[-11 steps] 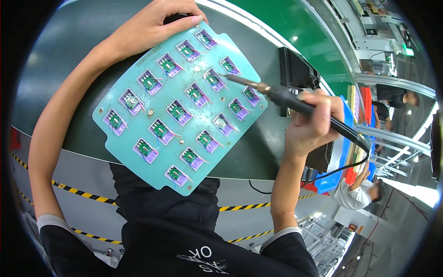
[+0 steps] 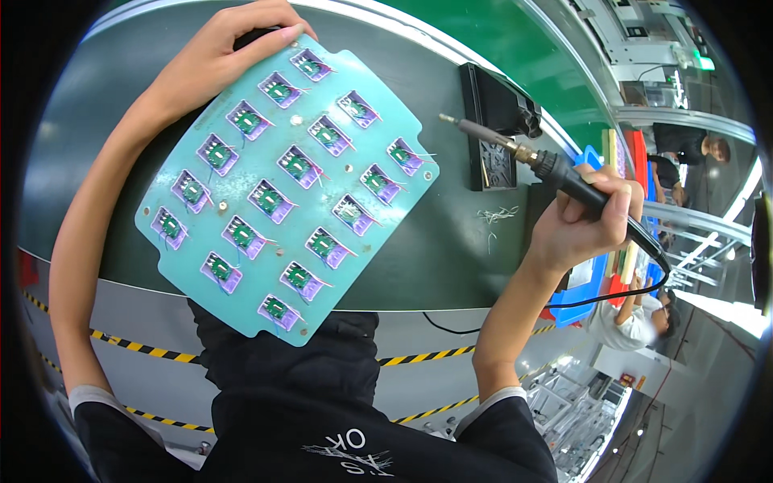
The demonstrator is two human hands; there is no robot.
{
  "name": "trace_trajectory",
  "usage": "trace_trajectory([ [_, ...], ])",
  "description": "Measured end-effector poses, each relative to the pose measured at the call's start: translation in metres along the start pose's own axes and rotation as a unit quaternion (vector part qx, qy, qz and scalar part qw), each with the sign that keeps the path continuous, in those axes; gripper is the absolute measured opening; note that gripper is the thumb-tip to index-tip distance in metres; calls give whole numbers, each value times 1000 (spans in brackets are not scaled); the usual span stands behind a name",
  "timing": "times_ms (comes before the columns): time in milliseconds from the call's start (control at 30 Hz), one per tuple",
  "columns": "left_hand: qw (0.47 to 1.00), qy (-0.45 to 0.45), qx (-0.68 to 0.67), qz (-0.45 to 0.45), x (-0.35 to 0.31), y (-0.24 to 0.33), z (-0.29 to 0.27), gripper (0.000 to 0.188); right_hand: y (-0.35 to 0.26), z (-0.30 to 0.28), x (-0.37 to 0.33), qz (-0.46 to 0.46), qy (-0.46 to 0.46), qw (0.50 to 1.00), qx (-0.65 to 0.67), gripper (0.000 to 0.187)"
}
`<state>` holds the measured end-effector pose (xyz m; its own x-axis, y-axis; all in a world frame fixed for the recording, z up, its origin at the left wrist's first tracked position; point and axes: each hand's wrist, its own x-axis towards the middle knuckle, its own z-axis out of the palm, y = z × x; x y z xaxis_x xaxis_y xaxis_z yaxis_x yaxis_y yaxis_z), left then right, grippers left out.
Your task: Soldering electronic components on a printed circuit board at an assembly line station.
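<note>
My left hand (image 2: 241, 40) grips the far corner of a teal fixture plate (image 2: 314, 233), thumb on top and fingers hidden beneath. The plate lies tilted over the near table edge. Rows of cutouts in it each hold a purple housing with a small green circuit board (image 2: 299, 167) and thin wires. My right hand (image 2: 588, 211) is closed around the black handle of a soldering iron (image 2: 555, 167). The iron's tip points left, off the plate's right side and apart from the boards.
A black soldering station stand (image 2: 493, 161) sits on the dark work table (image 2: 435, 266), beyond the plate. Loose wire scraps (image 2: 498, 215) lie near it. Blue bins (image 2: 581, 294) stand at the right. A co-worker in a white top (image 2: 624, 326) is farther right. The iron's cord (image 2: 600, 299) trails below my right hand.
The soldering iron has moved right, away from over the plate to beside the stand. The plate and my left hand have shifted left in view.
</note>
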<state>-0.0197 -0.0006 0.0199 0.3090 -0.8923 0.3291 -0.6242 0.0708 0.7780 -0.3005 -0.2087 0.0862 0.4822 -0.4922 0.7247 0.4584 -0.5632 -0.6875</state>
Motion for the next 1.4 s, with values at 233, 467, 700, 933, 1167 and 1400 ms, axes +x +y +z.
trace_trajectory([
  [233,1000,-25,-7,-7,-4,-22,4,24,1,-5,-15,31,15,999,6,26],
  [467,999,-35,-11,9,-9,-28,1,25,4,0,-22,22,8,1000,-10,22],
  [700,999,-38,-3,14,-5,-23,1,25,0,-1,-19,23,26,999,-15,25],
  [933,1000,3,-30,7,-1,3,1,16,0,-2,-20,42,35,997,-48,28],
  [1167,999,10,-22,21,-10,-2,-11,18,4,1,-17,62,95,994,2,26],
  [1400,998,13,-25,48,-10,-9,-11,20,8,-1,-18,74,73,994,41,22],
])
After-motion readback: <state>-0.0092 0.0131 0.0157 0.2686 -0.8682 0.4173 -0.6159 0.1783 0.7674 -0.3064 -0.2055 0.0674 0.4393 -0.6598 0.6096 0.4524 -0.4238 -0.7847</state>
